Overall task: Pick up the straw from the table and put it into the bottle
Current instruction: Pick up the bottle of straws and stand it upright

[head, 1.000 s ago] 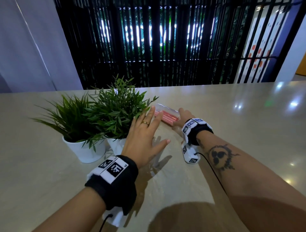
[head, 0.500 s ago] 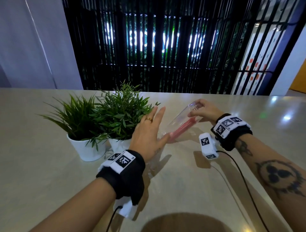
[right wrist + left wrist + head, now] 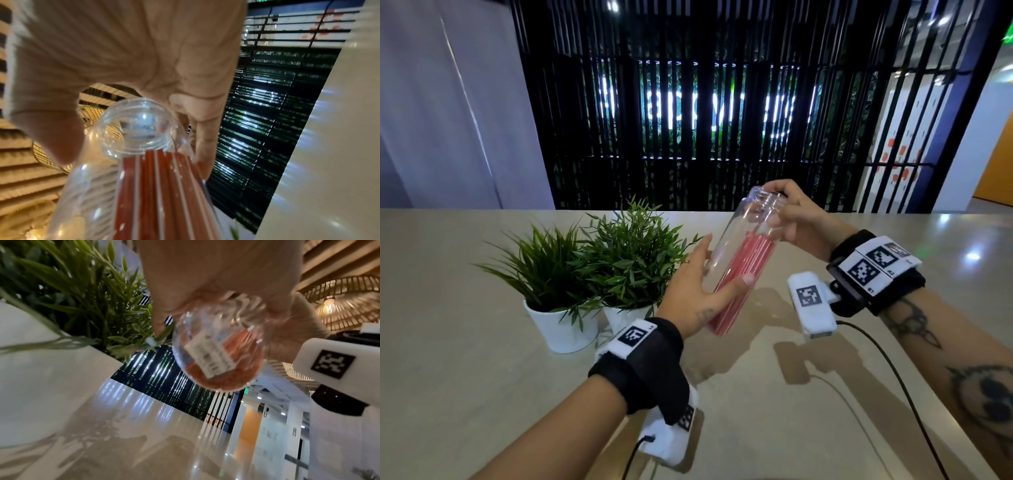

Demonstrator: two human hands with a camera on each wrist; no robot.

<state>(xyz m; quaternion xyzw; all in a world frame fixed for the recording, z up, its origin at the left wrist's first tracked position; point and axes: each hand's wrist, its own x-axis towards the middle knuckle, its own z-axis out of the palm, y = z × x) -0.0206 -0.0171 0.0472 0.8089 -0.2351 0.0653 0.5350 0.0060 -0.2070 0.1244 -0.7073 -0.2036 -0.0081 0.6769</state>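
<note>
A clear plastic bottle [image 3: 732,236] hangs tilted above the table, mouth up and leaning right, with several red straws [image 3: 755,257] inside it. My right hand [image 3: 799,221] grips its threaded neck from the right. My left hand [image 3: 697,291] holds the lower body, thumb across the front and fingers behind. The left wrist view shows the bottle's base [image 3: 216,353] with a white label. In the right wrist view the open mouth [image 3: 139,126] sits above the straws [image 3: 156,186]. I see no loose straw on the table.
Two green plants [image 3: 633,253] in white pots [image 3: 561,329] stand just left of my left hand, their leaves near the bottle. The beige table [image 3: 482,394] stretches wide around them. Wrist-camera cables trail over the near table. A black slatted wall stands behind.
The bottle lay flat on the table; my right hand has raised its neck end and lifted it steeply. My left hand, earlier flat beside it, now holds its lower body.
</note>
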